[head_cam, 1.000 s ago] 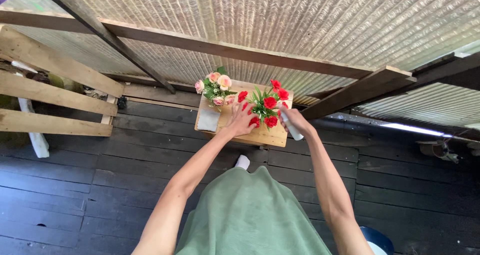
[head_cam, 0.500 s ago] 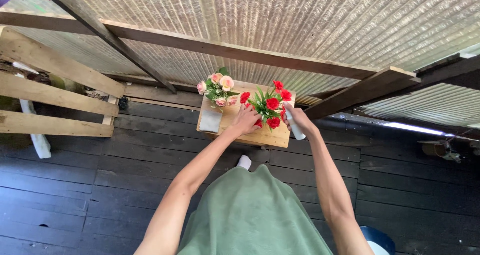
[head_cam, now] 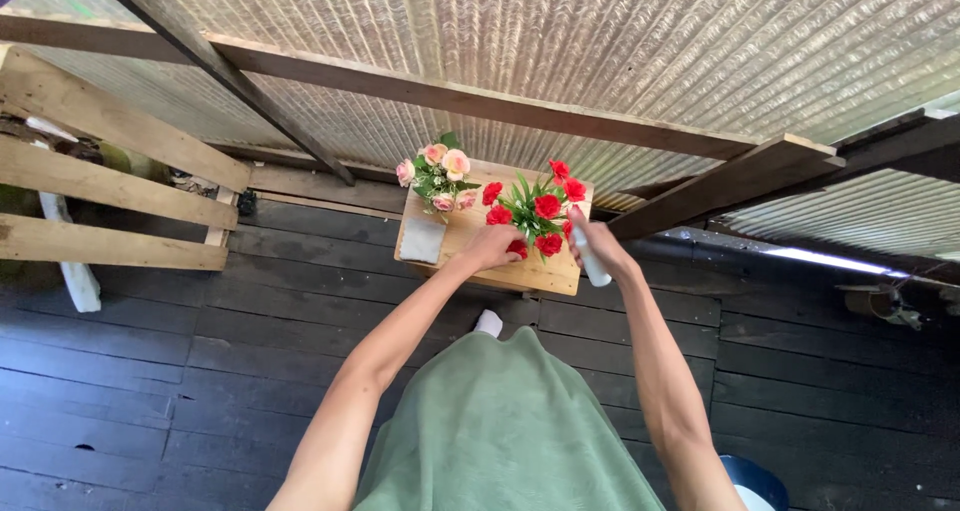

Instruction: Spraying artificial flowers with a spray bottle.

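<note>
A small wooden table [head_cam: 468,227] stands on the dark plank floor, against a corrugated wall. On it is a bunch of red flowers [head_cam: 538,213] with green leaves and, further left, a bunch of pink flowers [head_cam: 436,177]. My left hand [head_cam: 492,246] rests at the base of the red bunch, fingers curled around its lower stems. My right hand [head_cam: 592,245] grips a white spray bottle [head_cam: 587,258] just right of the red flowers. A folded grey cloth [head_cam: 421,239] lies on the table's left side.
A wooden pallet [head_cam: 110,186] leans at the left. Wooden beams [head_cam: 722,183] cross the corrugated wall. My green skirt [head_cam: 500,431] fills the lower middle, with a white-socked foot [head_cam: 487,323] under the table. A blue object [head_cam: 752,476] shows at bottom right.
My left hand has slid lower on the red bunch and its fingers have closed in. The view has shifted slightly. The right hand with the bottle has barely moved.
</note>
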